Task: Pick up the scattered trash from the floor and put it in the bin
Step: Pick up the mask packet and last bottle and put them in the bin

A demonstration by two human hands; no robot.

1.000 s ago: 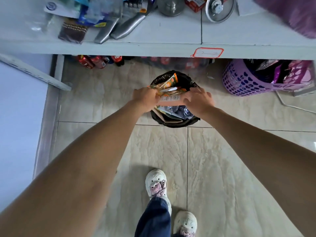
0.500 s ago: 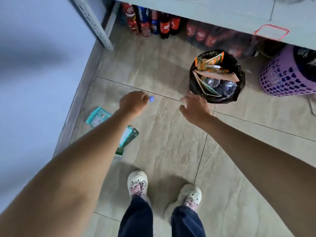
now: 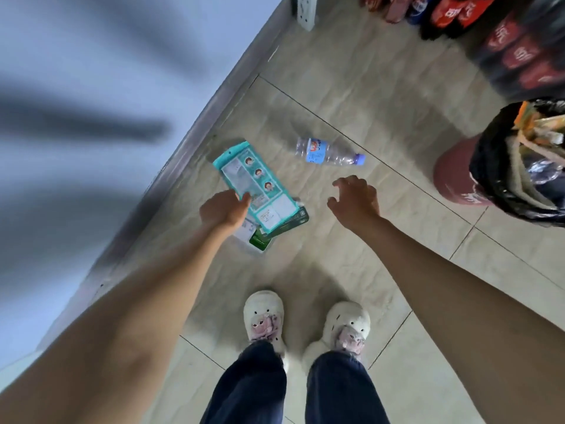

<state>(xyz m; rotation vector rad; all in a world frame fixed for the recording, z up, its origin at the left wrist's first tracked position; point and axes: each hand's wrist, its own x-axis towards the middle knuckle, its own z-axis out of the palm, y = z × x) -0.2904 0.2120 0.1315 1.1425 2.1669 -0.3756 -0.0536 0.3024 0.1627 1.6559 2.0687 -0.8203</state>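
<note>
Reaching down: your left hand (image 3: pixel 224 209) and right hand (image 3: pixel 354 200) both empty, fingers spread; pinch teal packet (image 3: pixel 256 186) edge, grab bottle (image 3: pixel 328 152), carry to bin (image 3: pixel 489 166) right.

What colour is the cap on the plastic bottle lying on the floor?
Blue cap on the bottle, head view.

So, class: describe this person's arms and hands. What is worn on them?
Both arms are bare to the frame's edge: no sleeves, gloves, watch or bracelets show. The left hand and right hand carry no visible rings, though motion blur hides fine detail.
</note>
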